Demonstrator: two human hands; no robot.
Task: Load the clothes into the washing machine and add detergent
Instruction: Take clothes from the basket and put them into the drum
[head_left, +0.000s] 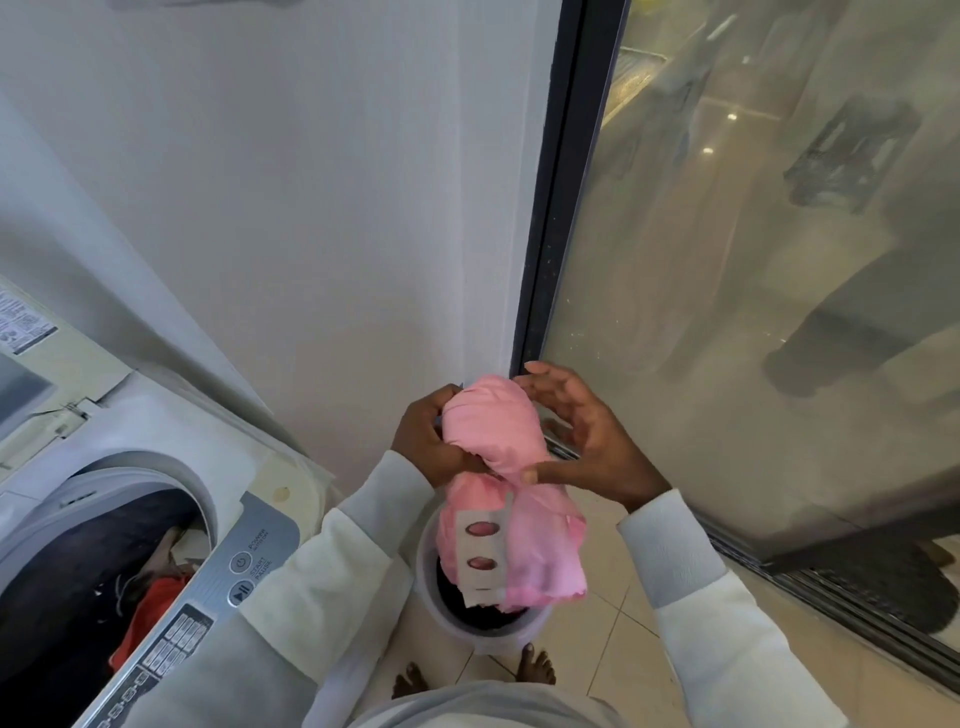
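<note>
A bunched pink garment (493, 436) with a white buttonhole strip hangs between my hands above a white laundry bucket (431, 597). My left hand (428, 439) grips the cloth on its left side. On the right, my right hand (582, 431) pinches the cloth's waist with the thumb, its fingers spread over the top. The washing machine (260, 551) stands at the lower left with its round drum (104, 561) uncovered; an orange garment (150, 608) and dark clothes lie inside.
A white wall (311, 208) rises behind the machine. To the right runs a dark-framed glass sliding door (753, 260) with a floor track. My bare feet (535, 665) stand on beige tiles beside the bucket. A control panel (208, 613) fronts the machine.
</note>
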